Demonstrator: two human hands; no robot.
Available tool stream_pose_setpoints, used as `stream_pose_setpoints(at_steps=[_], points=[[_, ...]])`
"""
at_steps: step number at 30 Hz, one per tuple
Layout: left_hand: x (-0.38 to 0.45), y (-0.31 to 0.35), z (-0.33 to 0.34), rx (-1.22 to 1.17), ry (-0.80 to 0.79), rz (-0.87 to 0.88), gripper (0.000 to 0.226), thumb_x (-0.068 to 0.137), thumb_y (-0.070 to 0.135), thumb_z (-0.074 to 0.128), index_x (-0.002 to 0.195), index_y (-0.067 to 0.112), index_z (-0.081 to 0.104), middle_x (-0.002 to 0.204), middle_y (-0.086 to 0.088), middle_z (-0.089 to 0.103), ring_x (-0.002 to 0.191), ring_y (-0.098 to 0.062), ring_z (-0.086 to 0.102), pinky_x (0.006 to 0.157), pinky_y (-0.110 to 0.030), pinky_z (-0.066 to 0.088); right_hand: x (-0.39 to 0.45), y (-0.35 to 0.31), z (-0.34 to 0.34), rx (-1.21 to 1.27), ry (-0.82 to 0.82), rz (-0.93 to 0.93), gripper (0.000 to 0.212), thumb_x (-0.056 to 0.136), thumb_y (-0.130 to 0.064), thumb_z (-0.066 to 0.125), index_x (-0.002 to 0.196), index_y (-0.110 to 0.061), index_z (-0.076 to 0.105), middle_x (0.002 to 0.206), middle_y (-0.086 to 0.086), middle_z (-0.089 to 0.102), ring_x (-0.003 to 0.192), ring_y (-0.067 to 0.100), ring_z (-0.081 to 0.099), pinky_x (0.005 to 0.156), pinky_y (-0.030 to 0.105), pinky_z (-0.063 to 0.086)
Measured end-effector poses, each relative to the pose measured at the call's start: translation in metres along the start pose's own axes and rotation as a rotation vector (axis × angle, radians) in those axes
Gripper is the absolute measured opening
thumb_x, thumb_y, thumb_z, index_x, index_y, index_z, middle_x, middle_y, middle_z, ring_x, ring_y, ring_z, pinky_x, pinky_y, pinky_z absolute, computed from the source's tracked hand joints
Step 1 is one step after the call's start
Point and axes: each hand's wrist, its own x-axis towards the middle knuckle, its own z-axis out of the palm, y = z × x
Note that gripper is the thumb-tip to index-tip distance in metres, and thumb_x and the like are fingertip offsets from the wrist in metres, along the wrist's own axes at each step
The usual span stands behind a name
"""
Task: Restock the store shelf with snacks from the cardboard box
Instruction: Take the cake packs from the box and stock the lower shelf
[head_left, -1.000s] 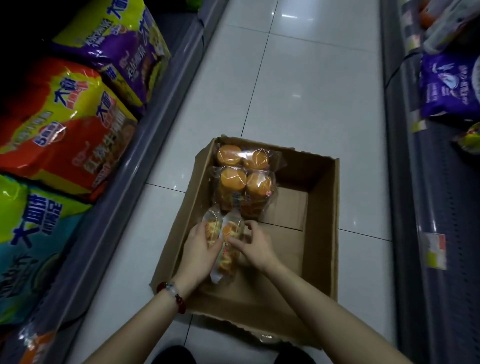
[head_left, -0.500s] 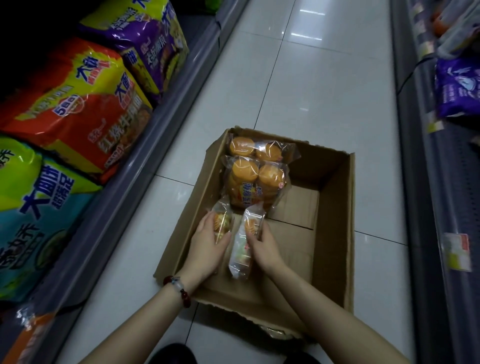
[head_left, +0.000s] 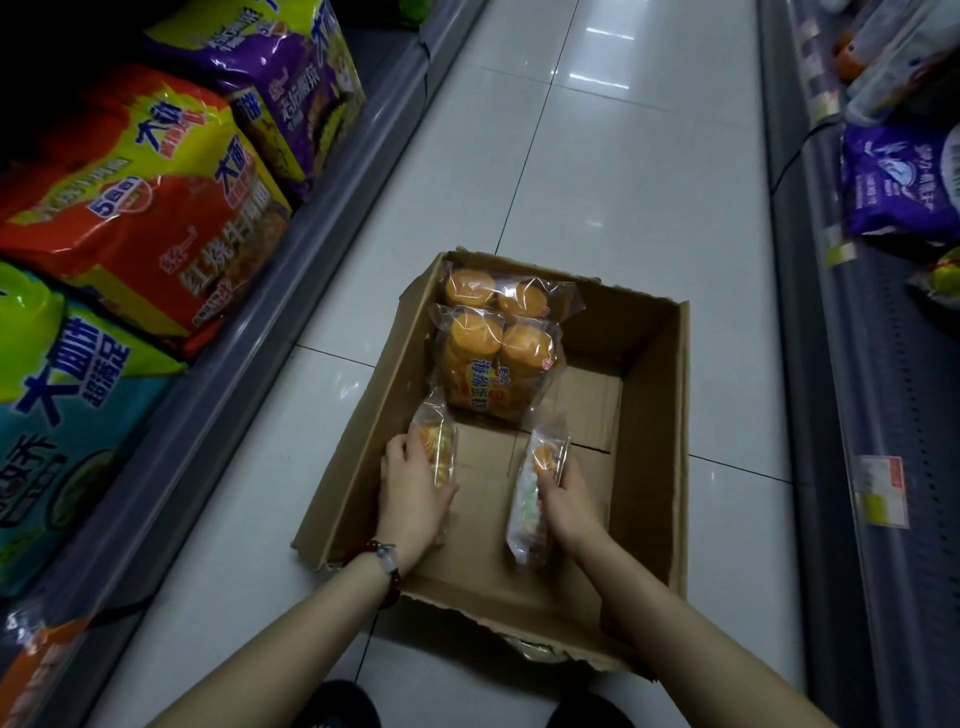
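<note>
Left hand (head_left: 415, 493) gripping snack packet (head_left: 438, 447), right hand (head_left: 566, 496) gripping another packet (head_left: 530, 512) (labels unreadable)

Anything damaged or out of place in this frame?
The cardboard box has ragged, torn edges along its near rim and far wall top, its flaps apparently ripped off. The snack packs inside look intact, and nothing has spilled on the floor.

Box (head_left: 649, 467) on floor (head_left: 623, 182) between shelves (head_left: 311, 249).
</note>
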Motion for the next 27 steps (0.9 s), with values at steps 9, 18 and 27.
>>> stream_pose_setpoints(at_steps=[9,18,27], points=[[0.008,0.009,0.007,0.154,-0.112,-0.115,0.089,0.074,0.038,0.079,0.144,0.015,0.030,0.139,-0.011,0.034,0.128,-0.028,0.037,0.104,-0.039,0.041,-0.001,0.012,-0.001,0.105,0.029,-0.013,0.045,0.101,-0.038,0.042,0.144,-0.030,0.036,0.134,0.002,0.056,0.119,0.026,0.057,0.103,0.052,0.045],[0.010,0.021,0.005,-0.224,-0.201,-0.225,0.075,0.079,0.018,0.075,0.143,0.026,0.036,0.136,-0.014,0.032,0.113,-0.035,0.052,0.102,-0.035,0.041,-0.004,0.010,0.003,0.181,0.054,-0.026,0.042,0.105,-0.029,0.032,0.146,-0.027,0.037,0.139,0.002,0.052,0.124,0.023,0.052,0.107,0.050,0.040],[-0.022,0.097,-0.084,-0.440,-0.273,-0.223,0.066,0.080,0.018,0.074,0.137,0.026,0.041,0.130,-0.001,0.055,0.121,-0.024,0.052,0.104,-0.043,0.042,-0.075,-0.088,-0.045,0.307,-0.053,0.036,0.041,0.105,-0.027,0.031,0.146,-0.031,0.035,0.130,0.005,0.055,0.113,0.022,0.057,0.083,0.031,0.049]])
